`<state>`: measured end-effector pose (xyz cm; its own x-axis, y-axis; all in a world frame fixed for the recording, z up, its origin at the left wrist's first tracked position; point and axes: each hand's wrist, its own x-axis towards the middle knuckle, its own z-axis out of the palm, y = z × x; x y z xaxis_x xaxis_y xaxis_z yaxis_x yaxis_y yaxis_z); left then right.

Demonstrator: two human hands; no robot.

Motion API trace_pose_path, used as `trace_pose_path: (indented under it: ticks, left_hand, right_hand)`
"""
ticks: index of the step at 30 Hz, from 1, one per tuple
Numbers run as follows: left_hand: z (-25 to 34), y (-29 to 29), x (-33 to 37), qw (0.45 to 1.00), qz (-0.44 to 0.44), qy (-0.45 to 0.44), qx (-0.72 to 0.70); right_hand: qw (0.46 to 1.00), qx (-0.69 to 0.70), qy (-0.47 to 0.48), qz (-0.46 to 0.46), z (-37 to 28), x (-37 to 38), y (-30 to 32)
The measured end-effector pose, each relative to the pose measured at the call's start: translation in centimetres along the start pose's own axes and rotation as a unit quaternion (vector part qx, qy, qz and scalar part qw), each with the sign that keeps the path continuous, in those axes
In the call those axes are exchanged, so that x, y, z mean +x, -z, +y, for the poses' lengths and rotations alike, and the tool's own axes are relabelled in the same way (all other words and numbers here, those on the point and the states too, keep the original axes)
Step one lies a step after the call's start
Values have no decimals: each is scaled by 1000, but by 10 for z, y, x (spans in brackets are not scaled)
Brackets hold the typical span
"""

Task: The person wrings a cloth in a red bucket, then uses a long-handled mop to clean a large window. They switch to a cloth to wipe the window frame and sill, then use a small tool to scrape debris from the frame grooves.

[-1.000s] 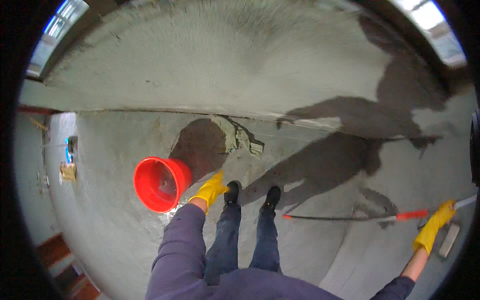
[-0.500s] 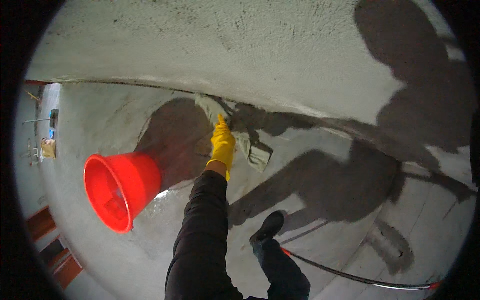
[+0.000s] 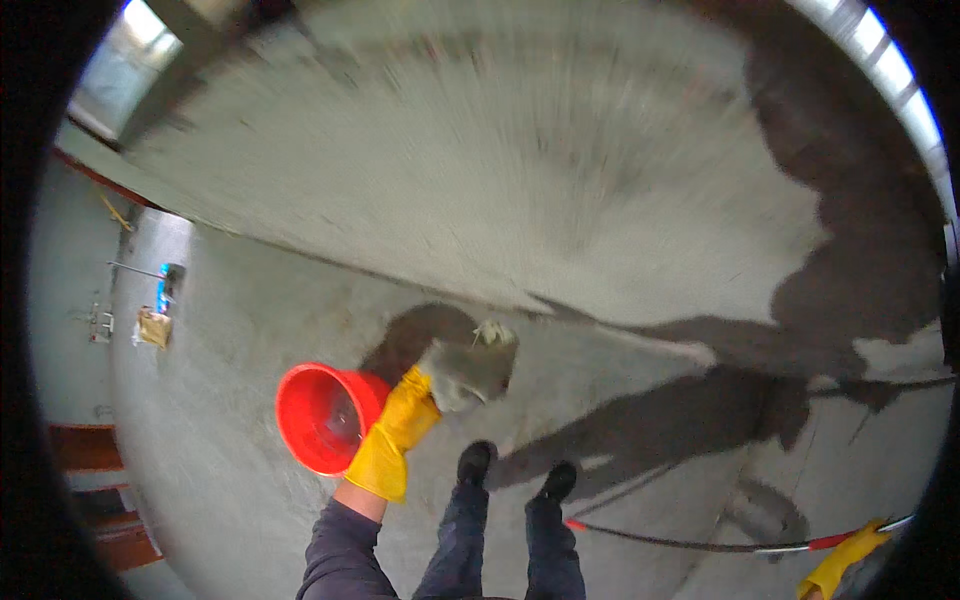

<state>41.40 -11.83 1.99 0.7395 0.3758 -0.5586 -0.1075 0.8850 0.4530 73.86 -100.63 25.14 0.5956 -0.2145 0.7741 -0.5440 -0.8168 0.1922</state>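
My left hand [image 3: 405,412], in a yellow rubber glove, is closed on a grey cloth [image 3: 465,372] raised above the floor. A pale, crumpled part of the cloth sticks up at its far end. Just left of the glove is a red bucket [image 3: 290,425], which stands on the floor and is partly covered by my hand and wrist. At the lower right, my right hand [image 3: 845,562], also gloved in yellow, has its fingers around a long black and silver pole [image 3: 690,546] with red parts. The pole's far end is near my feet.
A rough grey wall [image 3: 480,180] meets the concrete floor [image 3: 240,520] ahead. My two dark shoes [image 3: 476,462] are on the floor, with dark shadows to the right. Several small items, including a tan package [image 3: 153,328], lie at the far left near reddish-brown furniture [image 3: 85,447].
My left hand has lifted the cloth from the floor by the wall and drawn it back beside the bucket. My right hand has come into view on the pole, and the view has shifted.
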Motion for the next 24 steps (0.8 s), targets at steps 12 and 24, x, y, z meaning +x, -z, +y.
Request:
trace_pose_path:
  ticks: [12,24]
  left_hand:
    - [235,-342,-170,773,-271,-545,178]
    - [96,-446,-36,416,-77,-685,594]
  right_hand:
    - [913,233,-217,-254,-102,-64,60]
    - [940,240,-174,-169,-88,-86,12]
